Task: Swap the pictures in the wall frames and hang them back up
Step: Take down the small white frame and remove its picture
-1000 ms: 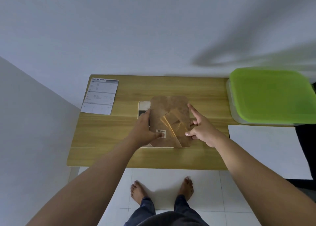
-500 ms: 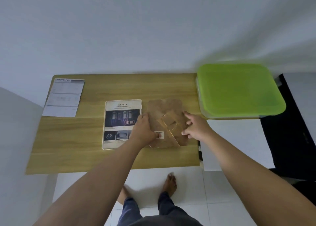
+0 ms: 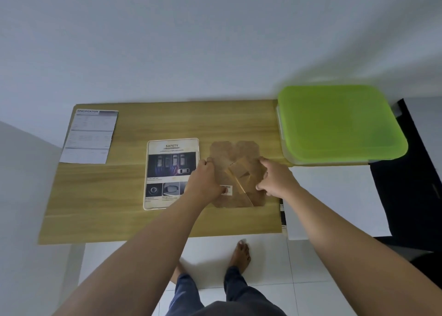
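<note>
At the middle of the wooden table: a brown frame back, lying flat, folding stand uppermost, barcode sticker at 7 o'clock of the stand. Held from both sides. Left hand curled round the 9 o'clock edge, thumb pressing on the sticker. Right hand curled over the 3 o'clock edge, fingertips pinching the board.

At 9 o'clock, just beside the frame back: the SAFETY picture, face up, long edges square to the table's near edge. Cannot tell whether the two touch; seam covered by the left hand.

Room around the frame back:
- 12 o'clock: bare wood up to the wall-side edge.
- 6 o'clock: a strip of bare wood down to the near edge.
- 3 o'clock: little margin, the table's right edge close by.
- 1 to 2 o'clock: green-lidded container, near the board's far corner but apart from it.
- 4 o'clock, beyond the table's right edge: a white panel.

Widest open wood at 8 o'clock, left of and below the SAFETY picture. At 10 o'clock, well apart, in the far left corner: a specification sheet, its left edge along the table's edge.
</note>
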